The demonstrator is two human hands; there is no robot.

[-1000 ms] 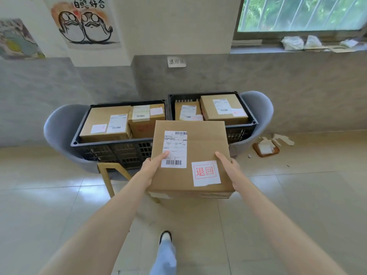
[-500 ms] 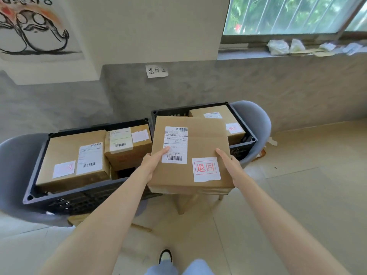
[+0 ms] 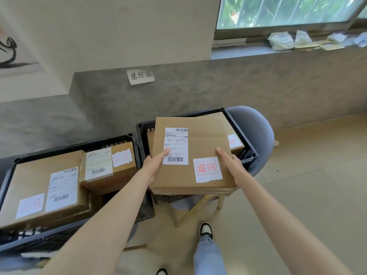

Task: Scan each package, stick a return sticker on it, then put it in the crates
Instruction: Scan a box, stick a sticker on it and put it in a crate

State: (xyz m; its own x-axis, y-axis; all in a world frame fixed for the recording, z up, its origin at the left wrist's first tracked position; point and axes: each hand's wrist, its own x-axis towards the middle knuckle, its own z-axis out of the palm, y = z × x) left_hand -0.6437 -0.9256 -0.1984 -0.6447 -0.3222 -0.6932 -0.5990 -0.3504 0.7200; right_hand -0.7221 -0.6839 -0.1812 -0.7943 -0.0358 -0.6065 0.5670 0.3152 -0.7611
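**Box held over the right-hand crate**

A grey plaster wall runs across the middle of the frame, with a small handwritten paper note point(image 3: 140, 76) stuck to it and a window point(image 3: 288, 10) in the upper right. Below it stand two black crates, each resting on a grey chair – the left crate point(image 3: 12, 171) at the lower left of the frame, the right crate point(image 3: 241, 126) at the centre.

The box point(image 3: 200, 139) in hand sits at centre frame, held flat and level just above the right crate, covering most of its opening. Its shipping label point(image 3: 175, 145) faces up, and a white return sticker point(image 3: 207, 169) with red characters lies near its lower right corner. The left hand point(image 3: 154, 167) grasps the box's left edge, thumb pressed on top over the label; the right hand point(image 3: 230, 165) grasps the right edge, thumb on top beside the sticker. The fingers beneath are hidden.

The crate lies directly under the box, beyond both hands – so the coming move looks like a plain lowering, onto boxes already inside.

Count: two crates, two chairs, five boxes visible. Two boxes lie in the left crate, the large one point(image 3: 31, 183) and a smaller one point(image 3: 108, 167); parts of two show in the right crate, one point(image 3: 235, 143) at the right with its own sticker, and one edge at the left.
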